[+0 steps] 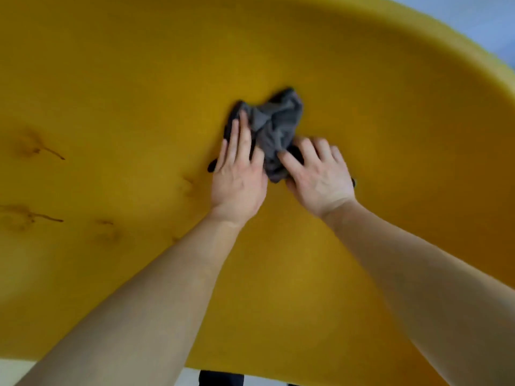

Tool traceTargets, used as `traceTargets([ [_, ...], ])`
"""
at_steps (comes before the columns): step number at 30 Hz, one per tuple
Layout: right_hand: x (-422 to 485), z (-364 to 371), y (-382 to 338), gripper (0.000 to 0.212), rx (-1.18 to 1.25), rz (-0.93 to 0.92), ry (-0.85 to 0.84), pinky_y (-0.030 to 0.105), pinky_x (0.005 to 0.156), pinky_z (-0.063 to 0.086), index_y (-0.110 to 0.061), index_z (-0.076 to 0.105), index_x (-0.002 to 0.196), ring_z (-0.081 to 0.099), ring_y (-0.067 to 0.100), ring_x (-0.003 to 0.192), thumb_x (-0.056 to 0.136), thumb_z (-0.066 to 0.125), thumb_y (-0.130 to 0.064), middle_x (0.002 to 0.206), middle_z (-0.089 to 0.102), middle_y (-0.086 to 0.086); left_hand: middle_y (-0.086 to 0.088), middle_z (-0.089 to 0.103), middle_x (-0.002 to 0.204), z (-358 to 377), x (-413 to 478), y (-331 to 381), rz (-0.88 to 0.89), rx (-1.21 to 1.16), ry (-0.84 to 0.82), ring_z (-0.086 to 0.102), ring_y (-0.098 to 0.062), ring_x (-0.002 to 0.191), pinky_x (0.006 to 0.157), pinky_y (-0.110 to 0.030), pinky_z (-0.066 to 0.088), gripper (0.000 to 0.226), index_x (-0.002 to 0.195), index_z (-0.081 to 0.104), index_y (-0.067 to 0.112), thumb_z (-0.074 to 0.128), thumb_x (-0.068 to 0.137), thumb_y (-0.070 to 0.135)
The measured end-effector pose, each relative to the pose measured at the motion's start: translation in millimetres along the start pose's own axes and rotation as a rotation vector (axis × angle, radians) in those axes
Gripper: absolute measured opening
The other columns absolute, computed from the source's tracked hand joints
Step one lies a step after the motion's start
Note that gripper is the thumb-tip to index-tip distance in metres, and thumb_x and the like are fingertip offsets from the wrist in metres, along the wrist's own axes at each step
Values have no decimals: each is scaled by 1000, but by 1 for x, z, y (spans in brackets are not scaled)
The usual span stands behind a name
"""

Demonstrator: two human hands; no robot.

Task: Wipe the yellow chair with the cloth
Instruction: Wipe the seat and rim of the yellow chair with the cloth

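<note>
The fingers [242,135] of the left hand [238,176] lie flat and straight, pressing the left edge of the grey cloth [274,132] down rather than gripping it; the right hand [320,176] has its fingers spread and slightly bent over the cloth's near corner, pinning it, though whether anything is pinched underneath I cannot tell; the cloth sits bunched and crumpled between and beyond both hands, near the middle of the yellow chair [111,79]; both bare forearms reach in from below; dark brown stains [36,149] mark the chair's surface well to the left, apart from the cloth; pale floor [485,20] shows past the rim at upper right; something dark [221,378] sits under the near edge.
</note>
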State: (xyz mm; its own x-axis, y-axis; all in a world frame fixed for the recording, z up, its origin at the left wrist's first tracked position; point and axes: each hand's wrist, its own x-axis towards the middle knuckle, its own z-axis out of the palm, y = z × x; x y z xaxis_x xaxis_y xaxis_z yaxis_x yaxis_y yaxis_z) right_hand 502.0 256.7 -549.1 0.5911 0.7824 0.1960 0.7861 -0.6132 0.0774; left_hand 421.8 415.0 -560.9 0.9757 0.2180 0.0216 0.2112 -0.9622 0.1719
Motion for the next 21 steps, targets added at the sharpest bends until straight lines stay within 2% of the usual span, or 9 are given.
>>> traceTargets([
  [3,-81,25,-41,44,107,-84,-307,46,77,41,-24,56,118,51,34,98,80,72,-40,120,57,9,-16,14,165,45,-95,-2,83,-12,-265,16,-28,152,117,-45,31,47,134,54,9,47,92,28],
  [7,-111,14,-63,32,148,-151,-423,46,69,47,-20,58,106,55,35,87,76,66,-17,107,60,11,-15,30,160,48,-138,0,94,-113,-380,35,-25,146,102,-39,50,44,131,60,8,60,92,28],
  [9,-79,3,-41,26,86,-171,-333,43,62,47,-15,61,97,56,35,80,73,72,-11,98,61,14,-15,25,162,28,-105,3,100,-141,-316,44,-24,140,92,-35,56,46,136,55,7,53,98,34],
  [11,-29,-22,-6,13,-10,-90,-117,42,62,44,-14,61,95,54,34,78,82,65,-14,95,59,15,-17,22,163,-3,-49,15,23,-188,-128,53,-28,131,84,-32,55,51,139,49,5,45,100,38],
  [14,41,-77,41,16,-151,62,290,42,68,35,-16,62,103,45,30,85,98,47,-15,101,60,17,-23,17,162,-65,39,50,-39,-348,174,37,-38,142,106,-41,44,54,144,41,-1,43,100,30],
  [16,58,-97,58,23,-186,107,467,40,69,32,-16,66,107,44,29,88,101,44,-15,107,64,15,-27,17,161,-89,70,67,-58,-405,323,24,-40,147,118,-44,30,57,148,35,-3,44,98,22],
  [18,43,-95,63,23,-231,101,432,40,68,31,-17,67,111,44,29,87,100,46,-15,110,63,14,-25,17,161,-71,64,75,-41,-391,299,24,-39,148,120,-43,27,58,150,31,-1,46,98,20],
  [20,1,-73,56,23,-216,46,220,42,68,32,-15,66,108,43,31,86,98,45,-14,110,60,13,-20,21,162,-27,18,77,32,-343,74,39,-34,141,110,-41,42,61,151,35,5,53,95,23],
  [21,-27,-60,49,23,-179,11,76,43,68,35,-14,66,104,42,32,85,94,45,-15,108,59,13,-17,24,162,-4,-11,76,61,-306,-55,50,-31,133,98,-39,52,63,149,39,9,58,92,26],
])
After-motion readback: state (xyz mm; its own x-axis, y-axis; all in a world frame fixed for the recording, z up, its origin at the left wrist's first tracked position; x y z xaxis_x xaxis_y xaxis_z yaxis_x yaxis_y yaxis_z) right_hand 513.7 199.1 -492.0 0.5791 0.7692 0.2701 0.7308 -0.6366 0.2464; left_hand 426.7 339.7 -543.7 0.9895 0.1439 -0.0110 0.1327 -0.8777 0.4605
